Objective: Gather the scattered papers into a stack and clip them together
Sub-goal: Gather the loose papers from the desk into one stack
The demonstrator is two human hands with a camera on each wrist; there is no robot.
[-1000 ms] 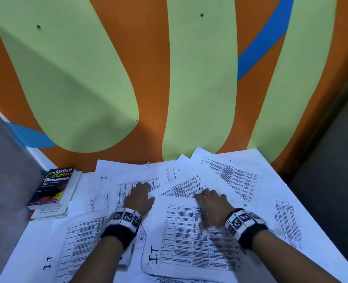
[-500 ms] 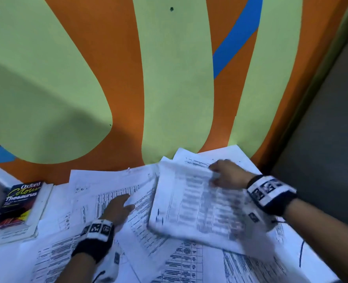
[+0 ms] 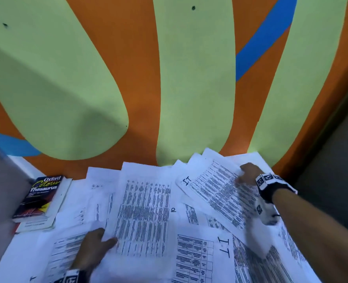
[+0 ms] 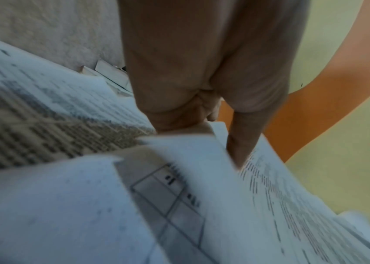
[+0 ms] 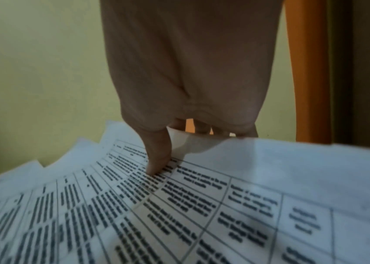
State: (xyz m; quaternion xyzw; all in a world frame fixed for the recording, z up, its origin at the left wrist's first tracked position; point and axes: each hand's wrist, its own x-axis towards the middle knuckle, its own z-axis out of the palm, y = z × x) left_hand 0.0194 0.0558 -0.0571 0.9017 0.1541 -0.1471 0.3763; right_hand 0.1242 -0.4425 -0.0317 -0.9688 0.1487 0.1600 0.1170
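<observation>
Now: left hand [image 3: 93,247] pinches sheet [image 3: 144,211] | right hand [image 3: 248,173] pinches page [image 3: 216,193]

A: What can't you make out?
B: My left hand [image 3: 93,249] fingers tuck under a sheet [image 3: 143,217], hidden. Wrist cropped at the bottom edge.
A: Right side?
B: My right hand [image 3: 248,174] fingertips sit behind the lifted sheet [image 3: 216,193]; print smeared.
</observation>
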